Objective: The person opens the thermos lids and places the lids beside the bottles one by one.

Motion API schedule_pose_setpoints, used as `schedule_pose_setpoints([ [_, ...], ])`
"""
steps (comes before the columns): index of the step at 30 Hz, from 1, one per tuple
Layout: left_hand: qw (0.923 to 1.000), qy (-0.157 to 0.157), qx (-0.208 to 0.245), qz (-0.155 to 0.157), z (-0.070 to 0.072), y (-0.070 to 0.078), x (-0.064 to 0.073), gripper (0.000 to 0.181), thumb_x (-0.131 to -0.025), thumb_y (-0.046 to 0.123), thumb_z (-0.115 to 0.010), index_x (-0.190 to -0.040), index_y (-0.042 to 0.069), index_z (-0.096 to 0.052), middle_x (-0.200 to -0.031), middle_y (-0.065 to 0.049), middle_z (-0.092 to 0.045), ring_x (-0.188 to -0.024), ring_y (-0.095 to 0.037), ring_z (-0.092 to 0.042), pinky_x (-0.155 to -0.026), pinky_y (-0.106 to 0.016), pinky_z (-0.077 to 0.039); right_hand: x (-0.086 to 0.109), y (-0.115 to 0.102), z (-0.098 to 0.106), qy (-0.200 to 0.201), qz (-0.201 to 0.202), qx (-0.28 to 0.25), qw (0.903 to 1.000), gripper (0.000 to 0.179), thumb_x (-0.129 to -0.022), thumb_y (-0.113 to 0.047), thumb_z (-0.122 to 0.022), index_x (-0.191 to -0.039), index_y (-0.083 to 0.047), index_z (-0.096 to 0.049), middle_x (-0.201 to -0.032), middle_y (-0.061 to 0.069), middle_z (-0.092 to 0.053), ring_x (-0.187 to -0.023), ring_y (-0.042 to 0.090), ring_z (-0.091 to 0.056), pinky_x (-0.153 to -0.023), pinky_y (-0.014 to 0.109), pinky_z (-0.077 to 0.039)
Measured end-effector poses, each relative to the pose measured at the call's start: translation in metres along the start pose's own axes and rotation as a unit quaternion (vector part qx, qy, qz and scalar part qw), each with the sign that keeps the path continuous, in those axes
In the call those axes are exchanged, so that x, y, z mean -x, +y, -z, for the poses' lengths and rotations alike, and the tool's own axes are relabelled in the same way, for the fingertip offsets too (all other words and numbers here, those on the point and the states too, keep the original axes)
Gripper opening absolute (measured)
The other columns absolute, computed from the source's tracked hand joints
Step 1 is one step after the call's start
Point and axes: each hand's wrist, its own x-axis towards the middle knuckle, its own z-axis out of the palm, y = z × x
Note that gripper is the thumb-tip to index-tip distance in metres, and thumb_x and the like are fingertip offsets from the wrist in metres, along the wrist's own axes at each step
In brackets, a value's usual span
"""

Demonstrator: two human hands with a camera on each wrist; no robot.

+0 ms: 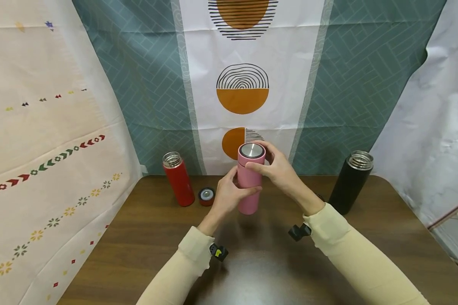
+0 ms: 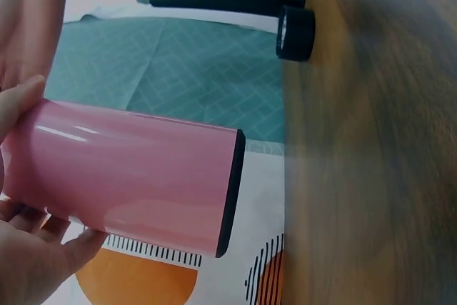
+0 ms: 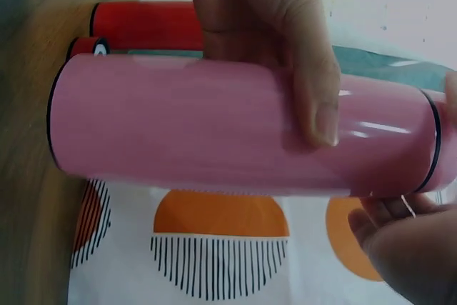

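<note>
A pink thermos bottle is held upright in front of me, its black-rimmed base raised off the table in the left wrist view. My left hand grips the middle of its body, the thumb lying across the side in the right wrist view. Higher up, the fingers and thumb of my right hand grip the pink lid with its silver top. The lid sits on the bottle, above a thin dark seam.
An uncapped red thermos stands at the back left beside its red lid. At the back right stands an uncapped black thermos, with its black lid next to it. A patterned cloth hangs behind the wooden table.
</note>
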Motion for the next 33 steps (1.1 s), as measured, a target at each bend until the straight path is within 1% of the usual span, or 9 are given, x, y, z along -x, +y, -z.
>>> schedule_pose_setpoints([
  [4, 1.0000, -0.005, -0.002, 0.002, -0.001, 0.000, -0.001, 0.066, -0.079, 0.031, -0.092, -0.135, 0.017, -0.061, -0.117, 0.000, -0.071, -0.100, -0.018, -0.070, -0.090, -0.042, -0.058, 0.001, -0.003, -0.001, 0.019, -0.008, 0.016, 0.9997, 0.068, -0.088, -0.022, -0.083, -0.147, -0.008, -0.053, -0.137, 0.009, -0.061, -0.127, 0.025, -0.056, -0.105, 0.045, -0.049],
  [7, 1.0000, -0.007, 0.000, 0.004, -0.001, 0.000, -0.001, 0.066, -0.078, 0.031, -0.093, -0.135, 0.017, -0.061, -0.116, 0.000, -0.071, -0.099, -0.018, -0.070, -0.089, -0.042, -0.058, 0.000, -0.005, 0.001, 0.015, -0.004, 0.011, 0.9998, 0.069, -0.087, -0.019, -0.085, -0.147, -0.005, -0.054, -0.136, 0.011, -0.062, -0.125, 0.025, -0.057, -0.105, 0.044, -0.049],
  [10, 0.9999, -0.008, -0.002, 0.006, -0.001, 0.000, -0.001, 0.066, -0.077, 0.032, -0.093, -0.134, 0.018, -0.062, -0.115, 0.001, -0.072, -0.098, -0.017, -0.071, -0.088, -0.042, -0.058, 0.000, -0.005, 0.003, 0.006, 0.002, 0.003, 1.0000, 0.072, -0.085, -0.024, -0.088, -0.147, -0.004, -0.055, -0.136, 0.011, -0.063, -0.123, 0.024, -0.058, -0.105, 0.040, -0.048],
  [14, 0.9999, -0.016, -0.004, 0.003, 0.000, -0.001, -0.001, 0.065, -0.077, 0.032, -0.093, -0.133, 0.019, -0.063, -0.114, 0.001, -0.073, -0.097, -0.017, -0.071, -0.087, -0.041, -0.059, 0.000, -0.003, 0.008, -0.013, 0.001, -0.001, 0.9999, 0.073, -0.085, -0.029, -0.088, -0.147, -0.008, -0.056, -0.135, 0.009, -0.064, -0.122, 0.024, -0.058, -0.102, 0.035, -0.050],
  [18, 0.9994, -0.034, 0.002, -0.003, 0.001, -0.001, -0.001, 0.063, -0.077, 0.030, -0.092, -0.132, 0.018, -0.063, -0.115, 0.000, -0.073, -0.097, -0.018, -0.072, -0.088, -0.041, -0.059, -0.002, -0.001, 0.016, -0.051, -0.001, -0.004, 0.9987, 0.065, -0.088, -0.023, -0.085, -0.146, -0.011, -0.057, -0.134, 0.009, -0.064, -0.121, 0.027, -0.060, -0.099, 0.033, -0.052],
  [22, 0.9985, -0.052, 0.016, -0.004, 0.003, 0.000, 0.000, 0.066, -0.079, 0.028, -0.091, -0.137, 0.018, -0.061, -0.120, 0.000, -0.071, -0.100, -0.019, -0.071, -0.089, -0.041, -0.059, -0.005, 0.002, 0.022, -0.088, 0.015, -0.005, 0.9960, 0.060, -0.091, -0.022, -0.082, -0.145, -0.011, -0.059, -0.134, 0.010, -0.065, -0.120, 0.029, -0.061, -0.099, 0.034, -0.052],
  [26, 0.9989, -0.043, 0.017, -0.004, 0.002, 0.001, 0.001, 0.066, -0.079, 0.029, -0.092, -0.136, 0.018, -0.061, -0.119, 0.000, -0.071, -0.100, -0.019, -0.071, -0.089, -0.041, -0.059, -0.005, 0.004, 0.021, -0.099, 0.020, -0.023, 0.9946, 0.063, -0.093, -0.023, -0.078, -0.149, -0.011, -0.054, -0.137, 0.010, -0.063, -0.122, 0.030, -0.060, -0.102, 0.036, -0.051],
  [29, 0.9997, -0.023, 0.011, -0.002, 0.000, 0.002, 0.002, 0.066, -0.078, 0.032, -0.092, -0.134, 0.018, -0.061, -0.118, 0.000, -0.071, -0.100, -0.019, -0.070, -0.090, -0.042, -0.058, -0.003, 0.003, 0.013, -0.081, 0.015, -0.029, 0.9962, 0.069, -0.092, -0.022, -0.077, -0.153, -0.008, -0.047, -0.140, 0.011, -0.060, -0.124, 0.029, -0.057, -0.105, 0.038, -0.049],
  [33, 0.9999, -0.005, 0.010, 0.002, -0.001, 0.002, 0.002, 0.066, -0.078, 0.033, -0.092, -0.135, 0.019, -0.061, -0.119, 0.002, -0.071, -0.102, -0.018, -0.070, -0.091, -0.042, -0.058, 0.000, -0.001, 0.002, -0.030, 0.008, 0.001, 0.9995, 0.071, -0.089, -0.020, -0.081, -0.150, -0.009, -0.047, -0.138, 0.009, -0.060, -0.124, 0.025, -0.057, -0.107, 0.042, -0.048],
])
